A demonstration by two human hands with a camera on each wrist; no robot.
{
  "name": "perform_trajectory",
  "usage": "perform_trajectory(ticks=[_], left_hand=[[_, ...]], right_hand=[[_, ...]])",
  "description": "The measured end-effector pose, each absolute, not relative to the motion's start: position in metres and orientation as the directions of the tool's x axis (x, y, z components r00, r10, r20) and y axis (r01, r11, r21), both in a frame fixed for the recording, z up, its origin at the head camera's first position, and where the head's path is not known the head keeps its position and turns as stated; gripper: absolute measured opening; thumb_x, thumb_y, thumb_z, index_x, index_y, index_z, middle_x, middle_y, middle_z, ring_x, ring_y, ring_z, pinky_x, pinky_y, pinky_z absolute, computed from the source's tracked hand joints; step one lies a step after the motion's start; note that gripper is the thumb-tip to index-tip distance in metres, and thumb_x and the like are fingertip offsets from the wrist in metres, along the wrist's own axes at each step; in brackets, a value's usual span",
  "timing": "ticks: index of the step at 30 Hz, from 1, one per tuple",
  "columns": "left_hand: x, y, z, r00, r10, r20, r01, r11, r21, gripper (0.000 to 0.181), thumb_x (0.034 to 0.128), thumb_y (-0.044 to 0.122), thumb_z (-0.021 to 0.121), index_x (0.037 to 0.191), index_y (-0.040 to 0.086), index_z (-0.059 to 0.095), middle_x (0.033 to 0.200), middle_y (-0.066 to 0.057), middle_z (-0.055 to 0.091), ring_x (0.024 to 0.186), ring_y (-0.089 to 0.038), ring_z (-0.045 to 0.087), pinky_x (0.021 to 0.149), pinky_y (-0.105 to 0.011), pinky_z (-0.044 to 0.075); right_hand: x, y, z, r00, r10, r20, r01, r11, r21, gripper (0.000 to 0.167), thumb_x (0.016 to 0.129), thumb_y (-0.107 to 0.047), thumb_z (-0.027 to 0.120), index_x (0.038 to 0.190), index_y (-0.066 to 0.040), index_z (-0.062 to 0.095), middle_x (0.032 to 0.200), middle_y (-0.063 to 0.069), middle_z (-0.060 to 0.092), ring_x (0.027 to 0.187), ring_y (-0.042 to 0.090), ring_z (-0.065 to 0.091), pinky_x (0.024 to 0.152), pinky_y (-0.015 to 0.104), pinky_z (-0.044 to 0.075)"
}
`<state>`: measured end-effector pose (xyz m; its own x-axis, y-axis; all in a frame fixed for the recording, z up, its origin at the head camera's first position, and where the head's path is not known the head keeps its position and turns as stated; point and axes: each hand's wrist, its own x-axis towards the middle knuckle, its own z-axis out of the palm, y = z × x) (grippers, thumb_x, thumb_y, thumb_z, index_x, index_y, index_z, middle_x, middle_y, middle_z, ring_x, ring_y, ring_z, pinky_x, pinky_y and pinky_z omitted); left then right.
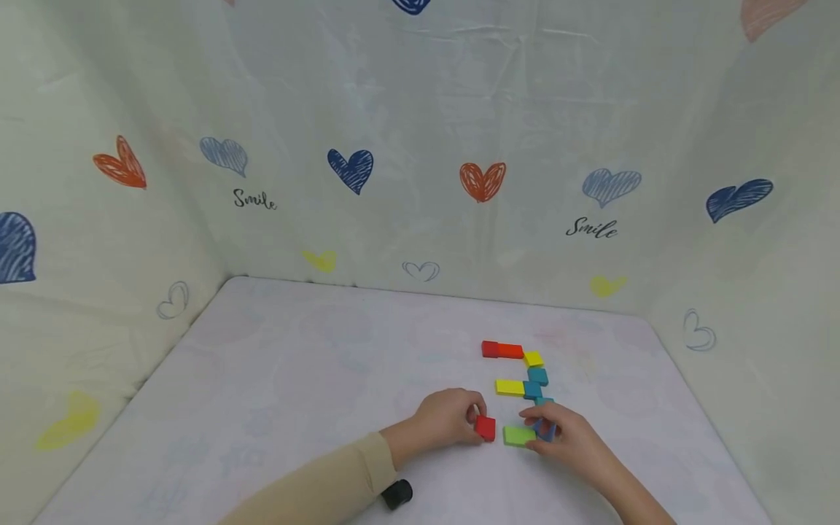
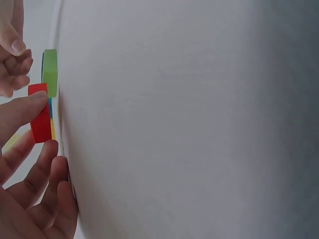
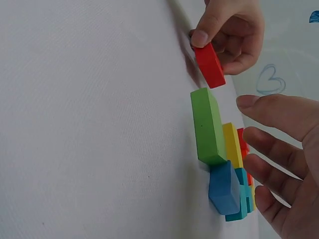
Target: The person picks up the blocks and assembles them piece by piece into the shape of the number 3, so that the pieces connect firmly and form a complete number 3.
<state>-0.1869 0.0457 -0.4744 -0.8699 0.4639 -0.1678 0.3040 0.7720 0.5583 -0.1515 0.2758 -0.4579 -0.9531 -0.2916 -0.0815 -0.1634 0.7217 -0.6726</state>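
My left hand [image 1: 449, 417] pinches a red block [image 1: 485, 428] between thumb and fingers, just left of the light green block [image 1: 519, 436]. A small gap parts the red block from the green one in the head view. My right hand [image 3: 294, 149] hovers beside the green block [image 3: 207, 127] and the blue block [image 3: 224, 188], its fingers apart and holding nothing. The green block's end meets the blue block. Behind them runs a row of teal blocks [image 1: 537, 376], with a yellow block [image 1: 510, 387] branching left. At the far end lie a small yellow block [image 1: 534, 359] and red blocks [image 1: 510, 351].
A black cylindrical object [image 1: 397, 494] lies near the left forearm, partly covered by the sleeve [image 1: 377, 459]. The white table [image 1: 315, 364] is bordered by a pale curtain [image 1: 420, 109] printed with hearts at the back and sides.
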Motion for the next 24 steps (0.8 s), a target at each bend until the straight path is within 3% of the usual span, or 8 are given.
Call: perform_trajectory(ticks=[11, 24], left_hand=[[-0.1848, 0.0521, -0.4736, -0.865, 0.475, -0.161, 0.33, 0.781, 0.53, 0.03, 0.0729, 0.03, 0.087, 0.093, 0.024, 0.065, 0.071, 0.011, 0.051, 0.067, -0.005, 0.049, 0.058, -0.021, 0.041], [-0.1865, 0.0543, -0.4745, -0.856, 0.482, -0.188, 0.339, 0.797, 0.5, 0.032, 0.0726, 0.03, 0.087, 0.096, 0.025, 0.066, 0.073, 0.012, 0.05, 0.067, -0.005, 0.048, 0.059, -0.022, 0.041]], right_hand=[[-0.1578, 0.2695, -0.4622, -0.948, -0.304, -0.09, -0.183, 0.757, -0.627, 0.043, 0.069, -0.013, 0.088, 0.108, -0.015, 0.07, 0.099, -0.007, 0.064, 0.089, 0.016, 0.055, 0.077, 0.031, 0.052], [-0.1591, 0.2662, -0.4646, -0.945, -0.305, -0.119, -0.163, 0.754, -0.636, 0.044, 0.068, -0.01, 0.088, 0.107, -0.014, 0.071, 0.097, -0.006, 0.065, 0.092, 0.017, 0.057, 0.082, 0.041, 0.054]])
